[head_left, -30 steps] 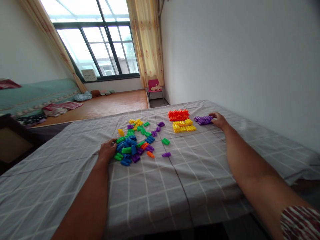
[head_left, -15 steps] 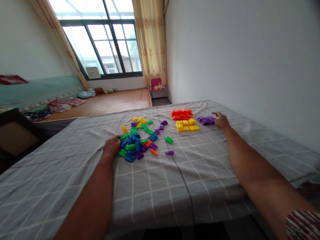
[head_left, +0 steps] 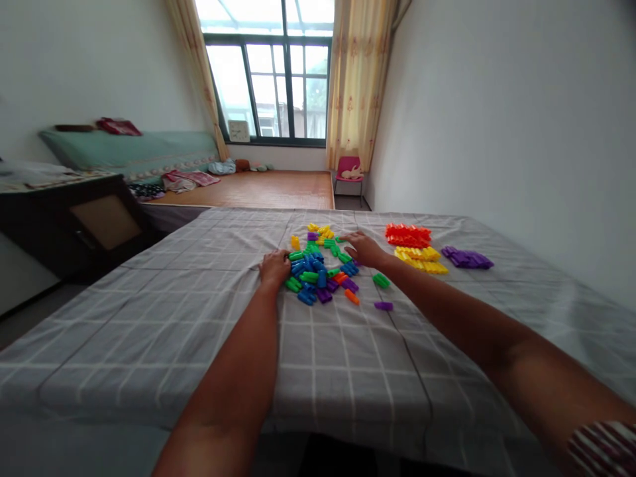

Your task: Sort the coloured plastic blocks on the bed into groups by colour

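Observation:
A mixed pile of small plastic building blocks (head_left: 309, 265), blue, green, purple, orange and yellow, lies on the checked cloth. My left hand (head_left: 275, 268) rests flat against the pile's left side, fingertips touching it. Over the pile's right edge reaches my right hand (head_left: 365, 250), fingers extended and apart, near green blocks (head_left: 342, 256); it partly covers some purple ones. Right of it are colour groups: red-orange blocks (head_left: 408, 235), yellow blocks (head_left: 421, 260) and purple blocks (head_left: 467, 258). A green block (head_left: 381, 281) and a purple block (head_left: 383, 306) lie apart.
The grey checked cloth (head_left: 338, 358) covers the bed or table under my arms. A white wall (head_left: 521, 119) runs along the right. Beyond are a low bed (head_left: 268, 189), a pink chair (head_left: 349, 169) and a window. A dark cabinet (head_left: 94, 225) stands left.
My right hand has left the purple group and come left to the pile. My left hand stays at the pile's side. The view has turned left.

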The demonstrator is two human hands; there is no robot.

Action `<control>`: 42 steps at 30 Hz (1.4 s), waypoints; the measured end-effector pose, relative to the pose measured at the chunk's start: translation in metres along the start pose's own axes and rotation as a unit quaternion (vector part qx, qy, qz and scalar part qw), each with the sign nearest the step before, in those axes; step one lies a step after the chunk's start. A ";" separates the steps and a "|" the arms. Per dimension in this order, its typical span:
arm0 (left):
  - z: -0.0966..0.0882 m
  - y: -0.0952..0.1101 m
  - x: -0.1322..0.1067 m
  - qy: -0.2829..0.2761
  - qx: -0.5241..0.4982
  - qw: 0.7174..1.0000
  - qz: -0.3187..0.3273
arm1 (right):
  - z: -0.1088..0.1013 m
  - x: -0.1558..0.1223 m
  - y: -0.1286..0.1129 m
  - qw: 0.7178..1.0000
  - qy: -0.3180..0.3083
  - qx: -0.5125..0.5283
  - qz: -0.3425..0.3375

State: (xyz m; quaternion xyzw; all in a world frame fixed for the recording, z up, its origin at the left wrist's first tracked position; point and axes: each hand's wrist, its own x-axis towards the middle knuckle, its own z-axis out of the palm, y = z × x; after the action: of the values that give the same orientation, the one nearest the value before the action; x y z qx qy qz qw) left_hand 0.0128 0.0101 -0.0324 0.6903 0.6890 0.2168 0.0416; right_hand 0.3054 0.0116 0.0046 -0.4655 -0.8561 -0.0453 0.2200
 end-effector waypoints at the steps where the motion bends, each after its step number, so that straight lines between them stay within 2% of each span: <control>1: 0.000 0.001 -0.001 0.000 -0.003 1.000 -0.001 | 0.009 0.020 -0.010 1.000 -0.014 0.000 0.004; 4: 0.000 0.002 -0.003 0.004 -0.010 1.000 -0.005 | 0.033 0.072 -0.028 0.998 -0.036 0.007 0.048; 6: 0.001 0.003 -0.004 0.004 -0.014 1.000 -0.008 | 0.048 0.097 -0.033 0.996 -0.044 0.012 0.079; 10: 0.002 0.003 -0.005 0.004 -0.025 1.000 -0.010 | 0.071 0.119 -0.034 0.991 -0.063 0.008 0.122; 13: 0.002 0.003 -0.004 0.004 -0.028 1.000 -0.009 | 0.073 0.115 -0.025 0.986 -0.042 0.053 0.153; 15: 0.002 0.003 -0.004 0.003 -0.027 1.000 -0.007 | 0.067 0.107 -0.016 0.975 -0.011 0.152 0.163; 17: 0.002 0.003 -0.003 0.003 -0.023 1.000 -0.005 | 0.056 0.095 -0.006 0.941 0.015 0.298 0.159; 20: 0.001 0.002 0.000 0.000 -0.010 1.000 -0.003 | 0.034 0.071 0.007 0.867 0.040 0.478 0.132; 22: 0.001 0.001 0.002 0.000 -0.003 1.000 0.002 | 0.021 0.054 0.013 0.842 0.056 0.522 0.123; 26: 0.003 -0.003 0.005 0.001 0.004 1.000 0.009 | 0.006 0.027 0.018 0.829 0.065 0.534 0.153; 31: 0.002 -0.006 0.006 0.017 -0.027 0.999 0.014 | 0.011 0.017 0.014 0.843 0.086 0.509 0.151; 34: -0.007 -0.001 0.009 0.116 -0.112 0.986 0.026 | 0.015 0.020 -0.001 0.876 0.095 0.456 0.121; 36: -0.012 0.007 0.008 0.171 -0.184 0.965 0.073 | 0.015 0.024 -0.017 0.905 0.090 0.406 0.093; 37: -0.014 0.013 0.007 0.169 -0.217 0.956 0.104 | 0.014 0.026 -0.027 0.917 0.084 0.381 0.079; 39: -0.013 0.025 0.003 0.107 -0.259 0.946 0.162 | 0.012 0.029 -0.045 0.938 0.070 0.335 0.054; 42: -0.007 0.038 -0.004 0.031 -0.247 0.952 0.180 | 0.010 0.033 -0.066 0.958 0.073 0.276 0.032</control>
State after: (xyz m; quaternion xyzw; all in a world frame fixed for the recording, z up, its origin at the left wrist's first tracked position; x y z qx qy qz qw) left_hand 0.0458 0.0024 -0.0135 0.7641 0.4790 0.4051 0.1501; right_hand 0.2329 0.0030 0.0180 -0.4094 -0.8012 0.1663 0.4035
